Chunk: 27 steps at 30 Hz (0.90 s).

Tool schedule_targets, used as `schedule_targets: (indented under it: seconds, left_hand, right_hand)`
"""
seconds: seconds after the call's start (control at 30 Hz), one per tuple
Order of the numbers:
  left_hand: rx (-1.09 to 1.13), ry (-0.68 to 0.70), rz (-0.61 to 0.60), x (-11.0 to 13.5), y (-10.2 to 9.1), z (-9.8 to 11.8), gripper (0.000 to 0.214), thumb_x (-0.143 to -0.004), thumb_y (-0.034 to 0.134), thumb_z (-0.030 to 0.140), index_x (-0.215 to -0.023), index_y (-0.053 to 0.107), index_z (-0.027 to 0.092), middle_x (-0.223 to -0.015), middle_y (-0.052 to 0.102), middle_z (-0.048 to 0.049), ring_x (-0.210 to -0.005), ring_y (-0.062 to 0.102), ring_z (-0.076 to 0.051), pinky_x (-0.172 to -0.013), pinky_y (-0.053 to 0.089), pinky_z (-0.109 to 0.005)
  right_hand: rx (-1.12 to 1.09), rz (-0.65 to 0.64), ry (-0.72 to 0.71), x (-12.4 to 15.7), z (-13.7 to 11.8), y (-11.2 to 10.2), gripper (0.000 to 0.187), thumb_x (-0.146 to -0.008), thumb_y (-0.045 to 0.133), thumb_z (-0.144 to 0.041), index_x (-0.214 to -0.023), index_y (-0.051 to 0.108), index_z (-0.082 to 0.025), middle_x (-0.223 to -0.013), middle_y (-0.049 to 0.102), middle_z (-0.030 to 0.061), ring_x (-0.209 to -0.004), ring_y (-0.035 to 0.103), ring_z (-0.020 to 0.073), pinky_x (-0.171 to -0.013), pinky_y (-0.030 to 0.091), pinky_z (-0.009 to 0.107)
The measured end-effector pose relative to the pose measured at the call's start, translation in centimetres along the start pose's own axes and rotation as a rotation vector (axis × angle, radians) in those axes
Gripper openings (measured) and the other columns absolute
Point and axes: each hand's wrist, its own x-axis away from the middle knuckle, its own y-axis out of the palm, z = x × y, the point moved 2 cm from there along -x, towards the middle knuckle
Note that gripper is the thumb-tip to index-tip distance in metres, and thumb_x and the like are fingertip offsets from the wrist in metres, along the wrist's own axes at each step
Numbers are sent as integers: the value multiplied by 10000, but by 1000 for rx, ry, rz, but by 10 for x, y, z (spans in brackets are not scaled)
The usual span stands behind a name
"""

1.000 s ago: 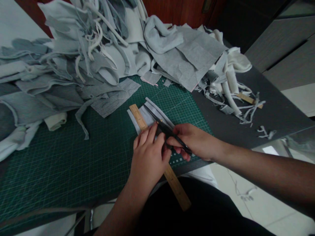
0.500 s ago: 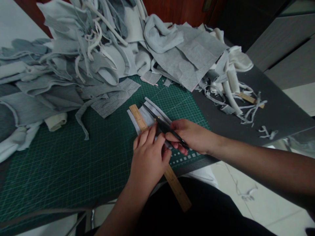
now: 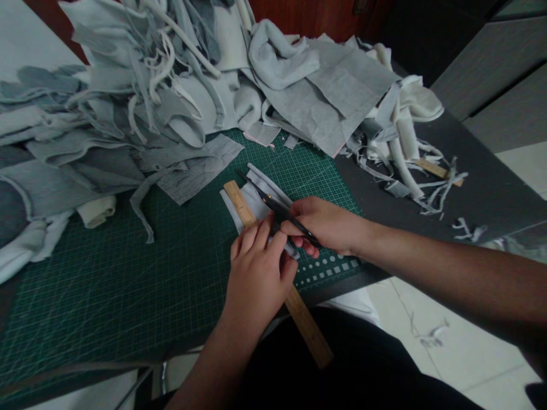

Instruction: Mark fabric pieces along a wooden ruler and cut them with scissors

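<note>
Head view hides the middle of the wooden ruler (image 3: 238,200) under the left hand (image 3: 256,273), which presses down on it without gripping. The right hand (image 3: 329,225) closes around black scissors (image 3: 273,205), whose handles vanish in the fist and whose blades lie beside the ruler over a pale fabric strip (image 3: 267,181). All rest on a green cutting mat (image 3: 128,273) on a dark table (image 3: 478,193) heaped with grey fabric offcuts (image 3: 171,97); pale floor tiles (image 3: 448,353) show at lower right.
</note>
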Motion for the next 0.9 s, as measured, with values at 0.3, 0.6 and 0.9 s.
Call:
schedule_targets:
  seconds: [0.3, 0.6, 0.9]
  left_hand:
    - [2, -15, -10, 1, -2, -1, 211, -908, 608, 203, -1114, 641, 236, -1489, 611, -98, -1344, 551, -332, -1115, 441, -531]
    - [-52, -139, -2, 14, -13, -9, 236, -916, 576, 194, -1141, 628, 245, -1505, 606, -108, -1327, 580, -357, -1017, 483, -576]
    - [-13, -435, 158, 6, -44, -58, 264, -939, 552, 295, -1192, 615, 251, -1414, 612, -134, -1314, 566, -395, -1069, 470, -645]
  right_hand:
    - [-70, 19, -12, 2, -7, -3, 208, -745, 689, -161, -622, 531, -214, -507, 585, -42, -362, 495, 82, -313, 413, 177]
    - [-37, 9, 57, 48, -3, -25, 226, -725, 740, -198, -659, 525, -213, -516, 587, -42, -349, 465, 66, -322, 375, 175]
    - [440, 224, -75, 86, 15, -60, 187, -739, 699, -302, -791, 533, -233, -577, 545, -51, -466, 485, 112, -435, 333, 238]
